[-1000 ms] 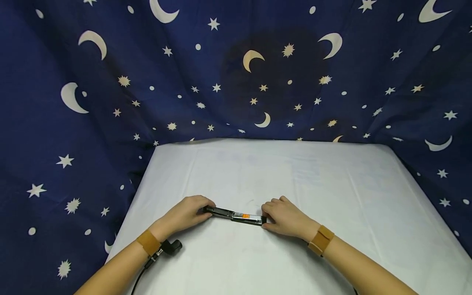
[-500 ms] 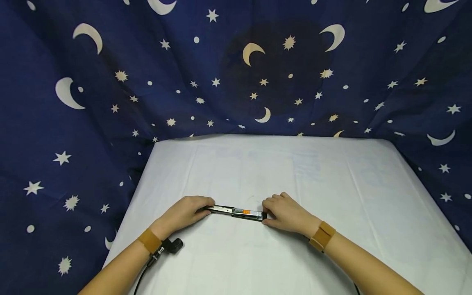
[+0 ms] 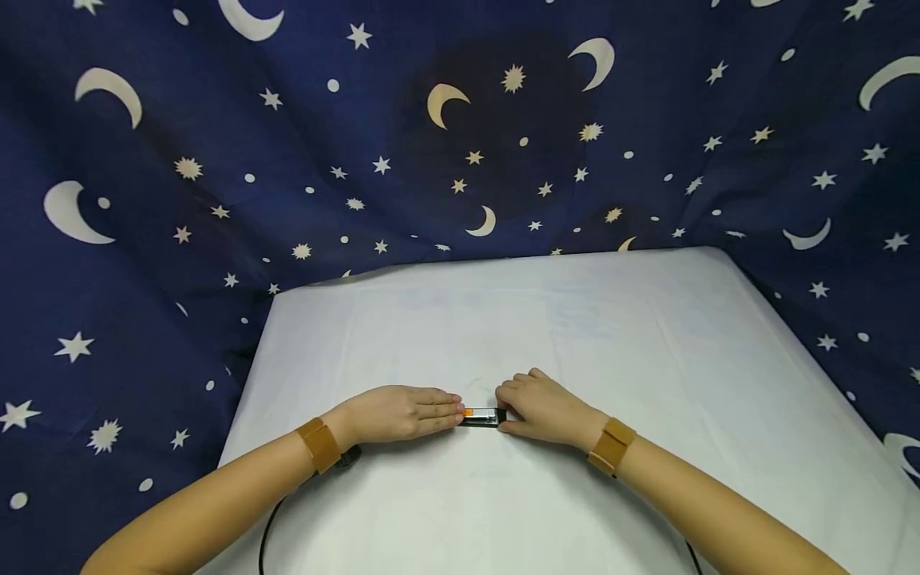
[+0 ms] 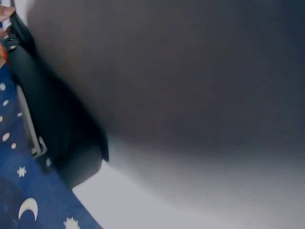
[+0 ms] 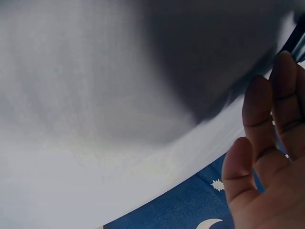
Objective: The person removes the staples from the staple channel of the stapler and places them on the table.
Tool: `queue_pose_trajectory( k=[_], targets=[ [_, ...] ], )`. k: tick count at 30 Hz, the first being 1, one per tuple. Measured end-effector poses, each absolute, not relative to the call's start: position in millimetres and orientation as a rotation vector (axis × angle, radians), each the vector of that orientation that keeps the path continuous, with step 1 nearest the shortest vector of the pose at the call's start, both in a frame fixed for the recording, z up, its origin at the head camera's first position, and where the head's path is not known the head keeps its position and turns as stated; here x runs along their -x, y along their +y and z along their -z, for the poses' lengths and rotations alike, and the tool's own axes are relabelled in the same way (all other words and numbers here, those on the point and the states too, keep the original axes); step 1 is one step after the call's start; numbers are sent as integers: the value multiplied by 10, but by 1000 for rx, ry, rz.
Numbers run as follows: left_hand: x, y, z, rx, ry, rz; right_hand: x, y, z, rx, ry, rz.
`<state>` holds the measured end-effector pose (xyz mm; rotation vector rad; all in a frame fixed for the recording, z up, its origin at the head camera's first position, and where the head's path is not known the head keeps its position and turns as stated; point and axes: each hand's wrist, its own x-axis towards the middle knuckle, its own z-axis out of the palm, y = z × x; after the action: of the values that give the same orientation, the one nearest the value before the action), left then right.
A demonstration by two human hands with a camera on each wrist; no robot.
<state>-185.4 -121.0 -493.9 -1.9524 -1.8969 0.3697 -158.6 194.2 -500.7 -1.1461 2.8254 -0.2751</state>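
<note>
A black stapler [image 3: 483, 417] with a metal rail and an orange label lies in the middle of the white table. My right hand [image 3: 549, 415] pinches its right end between thumb and fingers. My left hand [image 3: 402, 413] has straight fingers held together, their tips over the label and hiding the stapler's left part. In the left wrist view, a blurred black body [image 4: 57, 109] with a metal plate stretches down from the upper left. In the right wrist view, several fingers of the right hand [image 5: 271, 157] show beside the stapler's dark end [image 5: 296, 40].
A white cloth covers the table [image 3: 618, 335]. A dark blue curtain [image 3: 402, 128] with moons and stars hangs behind it and at both sides. Brown bands wrap both wrists, and a black cable [image 3: 267, 531] runs below the left forearm.
The left hand has let go of the stapler's left end, straightened its fingers and moved right over it. The right hand keeps its grip. The head view has turned slightly.
</note>
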Motion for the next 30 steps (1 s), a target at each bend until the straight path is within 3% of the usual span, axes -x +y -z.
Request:
queue_pose_trajectory(
  k=[16,30],
  targets=[
    [1875,-1237,5133,1980,-1966,-348,1588,1776,5027,1688,2844,193],
    [1988,-1097,5121,2038,-2012,-112,1603,1809,5035,1840,2854,127]
  ],
)
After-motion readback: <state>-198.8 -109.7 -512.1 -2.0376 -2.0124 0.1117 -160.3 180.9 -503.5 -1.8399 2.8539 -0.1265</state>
